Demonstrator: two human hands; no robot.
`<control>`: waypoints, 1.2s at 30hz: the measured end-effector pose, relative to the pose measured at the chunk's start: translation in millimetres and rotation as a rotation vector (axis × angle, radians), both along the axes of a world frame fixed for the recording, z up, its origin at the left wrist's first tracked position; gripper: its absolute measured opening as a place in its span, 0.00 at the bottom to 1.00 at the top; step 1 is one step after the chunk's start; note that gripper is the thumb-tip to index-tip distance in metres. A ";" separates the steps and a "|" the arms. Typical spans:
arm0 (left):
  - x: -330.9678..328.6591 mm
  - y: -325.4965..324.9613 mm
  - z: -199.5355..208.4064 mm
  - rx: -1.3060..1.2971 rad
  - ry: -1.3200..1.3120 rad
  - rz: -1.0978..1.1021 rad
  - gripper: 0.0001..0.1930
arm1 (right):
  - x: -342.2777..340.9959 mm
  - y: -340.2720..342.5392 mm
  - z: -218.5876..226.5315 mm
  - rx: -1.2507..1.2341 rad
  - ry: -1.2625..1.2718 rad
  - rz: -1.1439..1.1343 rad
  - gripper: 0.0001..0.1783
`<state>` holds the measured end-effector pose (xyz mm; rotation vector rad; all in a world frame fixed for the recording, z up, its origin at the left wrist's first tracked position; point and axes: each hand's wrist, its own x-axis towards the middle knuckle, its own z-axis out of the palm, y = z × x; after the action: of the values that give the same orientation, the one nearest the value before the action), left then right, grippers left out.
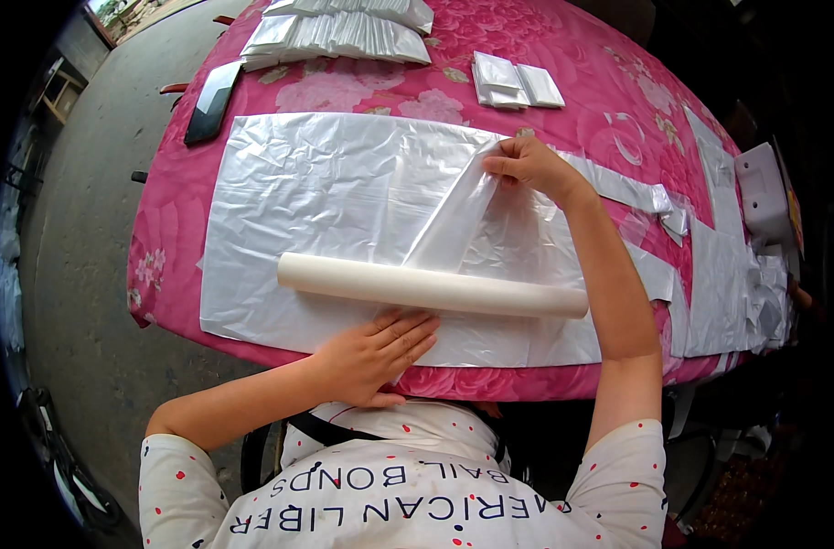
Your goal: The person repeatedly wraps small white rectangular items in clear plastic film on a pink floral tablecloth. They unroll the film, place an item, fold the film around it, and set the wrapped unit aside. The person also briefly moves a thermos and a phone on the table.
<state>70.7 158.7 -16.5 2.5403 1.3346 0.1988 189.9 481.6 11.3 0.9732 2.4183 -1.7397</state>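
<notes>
My right hand [527, 165] pinches a corner of the clear plastic sheet [344, 201], lifting it off the pink floral tablecloth [582, 82]. My left hand [376, 352] lies open and flat on the sheet's near edge, just beside the white paper roll [431, 286] lying across it.

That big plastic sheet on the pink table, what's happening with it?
A person works at a table with a pink floral cloth. The left hand presses flat on a wide translucent plastic sheet by its near edge, beside a white roll lying across it. The right hand pinches a fold of the sheet and lifts it. Stacks of folded plastic lie at the far side.
</notes>
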 end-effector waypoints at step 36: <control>15.9 -10.7 -4.3 0.036 0.074 -0.047 0.35 | 83.8 -168.7 10.9 0.786 0.175 0.070 0.28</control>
<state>86.6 148.0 -20.8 2.6298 1.3079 0.1226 273.7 313.0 22.2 0.7502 3.2770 -0.8499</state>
